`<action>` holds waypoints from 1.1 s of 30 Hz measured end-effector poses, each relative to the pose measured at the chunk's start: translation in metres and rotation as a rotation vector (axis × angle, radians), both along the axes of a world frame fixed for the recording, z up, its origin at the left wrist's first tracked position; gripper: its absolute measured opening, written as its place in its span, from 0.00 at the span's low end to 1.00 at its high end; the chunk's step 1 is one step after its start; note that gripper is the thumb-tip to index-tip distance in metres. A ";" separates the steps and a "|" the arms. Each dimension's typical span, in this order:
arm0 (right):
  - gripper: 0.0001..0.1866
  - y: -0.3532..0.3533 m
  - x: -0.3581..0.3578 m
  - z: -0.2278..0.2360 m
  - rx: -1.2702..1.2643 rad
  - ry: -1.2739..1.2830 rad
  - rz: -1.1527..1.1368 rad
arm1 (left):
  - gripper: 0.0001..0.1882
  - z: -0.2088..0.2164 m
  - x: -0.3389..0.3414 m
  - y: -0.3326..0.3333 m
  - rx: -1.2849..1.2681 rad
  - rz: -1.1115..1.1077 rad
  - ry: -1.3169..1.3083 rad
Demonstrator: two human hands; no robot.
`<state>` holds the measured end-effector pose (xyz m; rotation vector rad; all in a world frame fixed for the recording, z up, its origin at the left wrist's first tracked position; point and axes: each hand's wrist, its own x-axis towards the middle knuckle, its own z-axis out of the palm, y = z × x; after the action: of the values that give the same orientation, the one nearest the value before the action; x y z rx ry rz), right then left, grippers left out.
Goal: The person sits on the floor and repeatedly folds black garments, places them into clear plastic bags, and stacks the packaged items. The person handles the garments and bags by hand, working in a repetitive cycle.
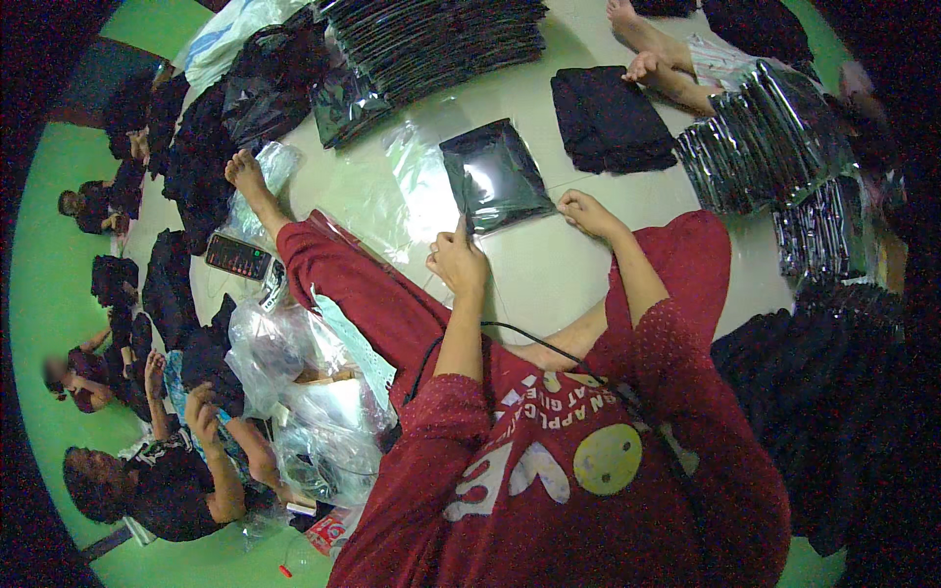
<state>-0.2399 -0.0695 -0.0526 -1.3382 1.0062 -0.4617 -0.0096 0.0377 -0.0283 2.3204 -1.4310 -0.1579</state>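
Clear plastic sleeve (505, 186) has folded black cloth (469, 149) inside | lies on the floor (524, 279), just beyond both hands | left hand (458, 261) by its near-left corner, right hand (590, 215) by near-right; fingers curled, whether pinching I can't tell

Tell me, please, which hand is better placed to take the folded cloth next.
Probably the right hand: it is nearer the cloth, while the left hand is farther left, at a corner of the packet.

Hands (459, 262) at packet (493, 176), glossy black; pale floor (539, 279)
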 end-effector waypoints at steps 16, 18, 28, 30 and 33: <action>0.07 0.003 -0.004 -0.010 -0.121 0.133 -0.026 | 0.31 0.007 -0.063 -0.060 0.137 -0.741 -0.251; 0.07 0.007 -0.004 0.000 -0.011 0.193 -0.051 | 0.31 0.008 -0.061 -0.061 0.075 -0.743 -0.205; 0.07 0.004 -0.018 0.017 0.003 0.276 -0.107 | 0.15 0.042 -0.023 -0.030 0.016 -0.635 -0.264; 0.07 0.003 -0.018 0.015 0.027 0.268 -0.105 | 0.15 0.072 -0.017 -0.034 -0.214 -0.627 -0.195; 0.07 0.002 -0.018 0.011 0.000 0.273 -0.101 | 0.11 0.125 -0.008 -0.046 -0.328 -0.570 -0.109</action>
<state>-0.2577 -0.0678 -0.0417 -1.3786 1.3033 -0.3603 -0.0176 -0.0087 0.0971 1.6398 -1.9744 0.0437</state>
